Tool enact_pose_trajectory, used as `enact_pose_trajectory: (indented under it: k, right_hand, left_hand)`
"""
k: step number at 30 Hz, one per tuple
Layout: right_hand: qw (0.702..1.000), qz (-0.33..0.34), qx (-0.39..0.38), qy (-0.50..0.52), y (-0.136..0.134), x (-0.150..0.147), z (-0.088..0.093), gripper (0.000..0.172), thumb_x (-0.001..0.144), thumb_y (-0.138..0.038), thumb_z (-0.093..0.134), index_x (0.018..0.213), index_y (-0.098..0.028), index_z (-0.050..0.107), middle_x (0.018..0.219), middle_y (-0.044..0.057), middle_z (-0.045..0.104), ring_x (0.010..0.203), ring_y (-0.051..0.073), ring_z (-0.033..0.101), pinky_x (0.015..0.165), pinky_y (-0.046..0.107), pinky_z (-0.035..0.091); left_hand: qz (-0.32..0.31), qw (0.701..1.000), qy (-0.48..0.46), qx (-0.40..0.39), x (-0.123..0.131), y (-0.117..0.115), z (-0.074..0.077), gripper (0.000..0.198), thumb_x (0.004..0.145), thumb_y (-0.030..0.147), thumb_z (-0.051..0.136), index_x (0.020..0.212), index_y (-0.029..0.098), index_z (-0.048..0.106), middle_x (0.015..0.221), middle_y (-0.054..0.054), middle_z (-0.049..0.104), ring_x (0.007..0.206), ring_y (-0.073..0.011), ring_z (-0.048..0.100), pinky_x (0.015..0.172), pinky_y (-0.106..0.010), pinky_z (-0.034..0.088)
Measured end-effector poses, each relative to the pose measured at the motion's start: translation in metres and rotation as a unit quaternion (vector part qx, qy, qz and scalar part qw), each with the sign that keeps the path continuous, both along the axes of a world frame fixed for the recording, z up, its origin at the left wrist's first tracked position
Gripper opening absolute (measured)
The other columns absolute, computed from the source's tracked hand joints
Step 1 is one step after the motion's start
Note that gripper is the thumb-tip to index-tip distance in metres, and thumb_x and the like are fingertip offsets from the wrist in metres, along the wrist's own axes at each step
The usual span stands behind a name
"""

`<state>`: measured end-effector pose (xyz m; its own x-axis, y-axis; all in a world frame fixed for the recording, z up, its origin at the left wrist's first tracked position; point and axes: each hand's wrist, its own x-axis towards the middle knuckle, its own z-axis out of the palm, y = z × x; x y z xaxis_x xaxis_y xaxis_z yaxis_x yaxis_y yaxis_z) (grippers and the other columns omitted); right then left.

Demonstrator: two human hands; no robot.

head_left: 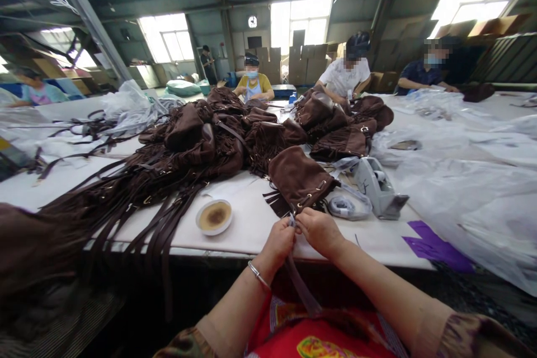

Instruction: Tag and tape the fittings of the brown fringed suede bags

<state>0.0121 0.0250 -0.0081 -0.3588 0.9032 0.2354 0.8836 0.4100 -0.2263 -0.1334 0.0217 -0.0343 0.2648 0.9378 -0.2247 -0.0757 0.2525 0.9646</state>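
Note:
A brown fringed bag (298,176) with metal eyelets lies at the table's front edge, its eyelet side toward me. Just below it, my left hand (282,239) and my right hand (319,230) meet, both closed, with fingertips touching. Between them they pinch a strap (302,285), which hangs over the edge toward my lap. Something small and greyish shows at the left fingertips, too small to name. A silver bangle (258,274) is on my left wrist.
Brown fringed bags (188,140) are heaped to the left. A round dish (213,217) sits near the edge. On the right are a tape dispenser (380,190), clear plastic (470,179) and a purple piece (438,247). Several people work across the table.

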Motion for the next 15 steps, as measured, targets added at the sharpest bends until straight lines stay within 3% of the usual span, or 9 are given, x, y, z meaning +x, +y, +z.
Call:
enact_pose_trajectory:
  k: [7,15]
  right_hand:
    - [0.995,0.037,0.069,-0.058,-0.001,-0.004,0.001,0.017,0.091,-0.017,0.053,0.08,-0.017,0.066,0.082,0.005,0.064,0.069,0.016,0.057,0.06,0.027,0.033]
    - [0.979,-0.086,0.057,0.173,0.005,0.002,-0.015,0.018,0.081,-0.015,0.057,0.064,-0.019,0.059,0.07,0.002,0.061,0.069,0.015,0.057,0.067,0.026,0.038]
  left_hand:
    - [-0.028,0.999,0.015,0.023,0.001,0.003,-0.004,0.006,0.074,0.024,0.05,0.074,0.018,0.05,0.054,0.008,0.04,0.046,-0.0072,0.032,0.045,-0.019,0.022]
    - [-0.047,0.998,-0.025,-0.023,-0.004,0.003,-0.003,0.018,0.067,0.017,0.046,0.082,0.018,0.057,0.051,0.009,0.036,0.043,-0.007,0.026,0.043,-0.02,0.019]
